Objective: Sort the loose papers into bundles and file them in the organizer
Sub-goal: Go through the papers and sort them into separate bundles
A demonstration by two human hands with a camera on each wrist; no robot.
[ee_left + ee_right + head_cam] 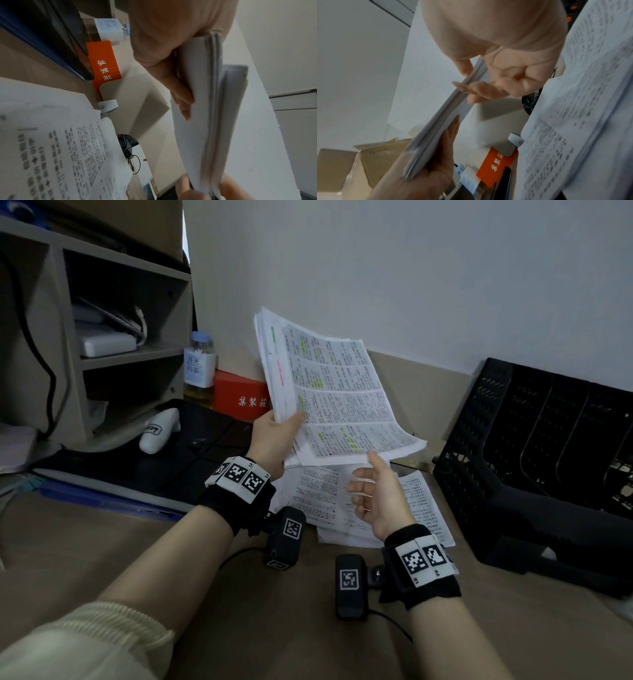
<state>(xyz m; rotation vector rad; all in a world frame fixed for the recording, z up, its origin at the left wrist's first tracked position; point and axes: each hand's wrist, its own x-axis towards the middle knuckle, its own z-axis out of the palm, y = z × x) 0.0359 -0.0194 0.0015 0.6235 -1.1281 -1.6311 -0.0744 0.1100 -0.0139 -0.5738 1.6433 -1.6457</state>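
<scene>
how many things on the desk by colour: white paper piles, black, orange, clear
white paper piles: 2, held stack and loose papers
black organizer: 1
orange box: 1
clear bottle: 1
total: 5

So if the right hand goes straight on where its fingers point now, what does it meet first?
Most likely the lower edge of the paper stack held up by the left hand. The right hand points up at it, its thumb almost at that edge; depth is not fully clear.
</scene>
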